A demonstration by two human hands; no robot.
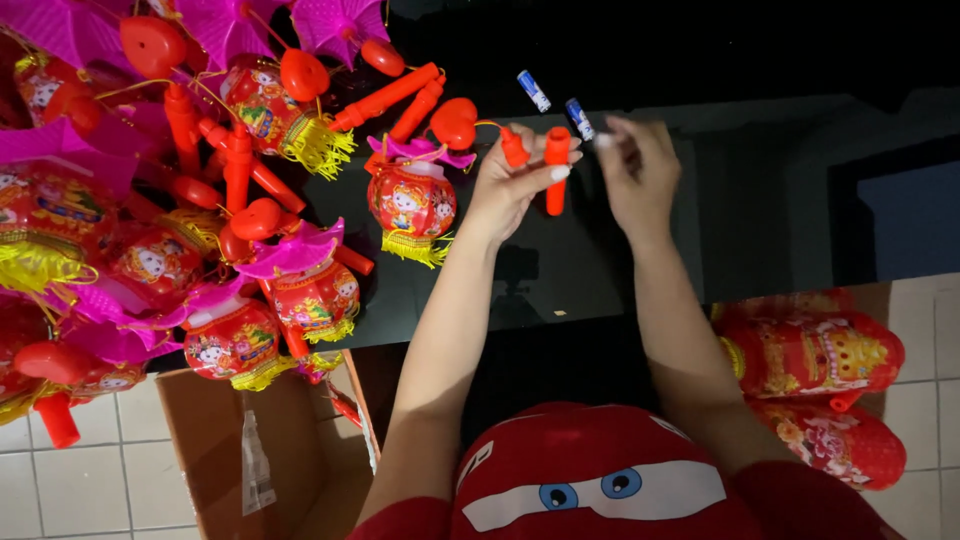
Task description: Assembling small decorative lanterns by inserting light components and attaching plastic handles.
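Nearest the camera: red cushion w/ cartoon eyes (590, 480) on the lap, open cardboard box (250, 450) on the tiled floor at lower left, more red lanterns (810, 355) stacked at lower right.

Further out, both forearms reach over the dark glass table (560, 270). Left hand (510, 185) is curled round an orange plastic handle (556, 170), thumb and fingers pressed on it; handle's long axis runs near-vertical in frame, one end poking out below the fist. Right hand (635, 175) sits just beside it, fingertips pinched together on sth small and pale, prob. a battery, but motion blur makes it hard to tell. Right hand's pinch is level w/ the handle's upper end, to its right, nearly touching.

Just past the fingers: two small blue-and-white batteries (555, 105) lie loose on the table, near the right hand. Far left: heap of red-pink lanterns (200, 200) w/ yellow tassels, partly cut off by the frame edge.
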